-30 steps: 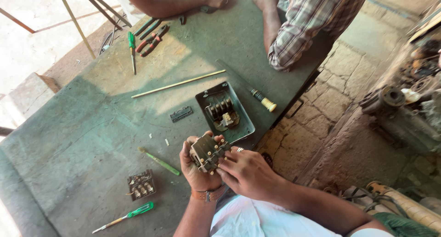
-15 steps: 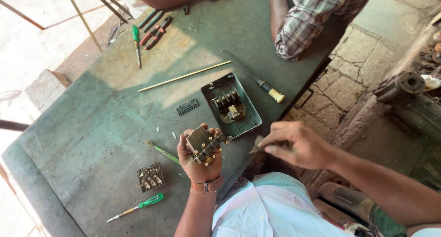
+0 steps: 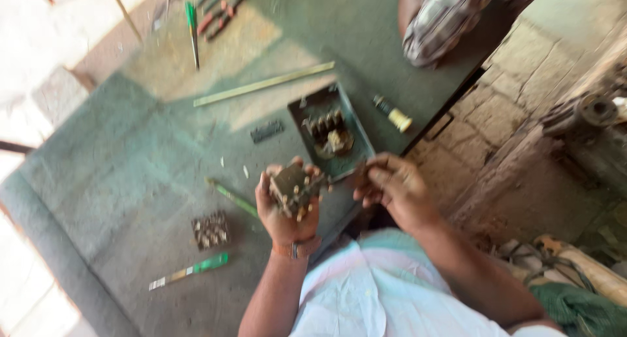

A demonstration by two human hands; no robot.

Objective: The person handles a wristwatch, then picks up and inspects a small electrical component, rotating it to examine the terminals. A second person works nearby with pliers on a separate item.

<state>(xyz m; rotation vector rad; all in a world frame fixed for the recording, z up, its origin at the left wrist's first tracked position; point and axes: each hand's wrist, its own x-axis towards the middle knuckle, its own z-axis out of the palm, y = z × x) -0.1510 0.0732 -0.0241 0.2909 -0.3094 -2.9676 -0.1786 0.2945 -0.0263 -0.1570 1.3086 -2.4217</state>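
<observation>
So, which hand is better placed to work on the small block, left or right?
Probably the right hand. The left hand is wrapped around the block and holds it up, so it is busy. The right hand is beside the block with fingers pinched; whether it holds anything is blurred.

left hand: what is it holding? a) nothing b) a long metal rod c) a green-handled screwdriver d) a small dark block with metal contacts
d: the left hand cups a small dark block with metal contacts, raised above the green table; the green-handled screwdriver lies apart on it.
</observation>
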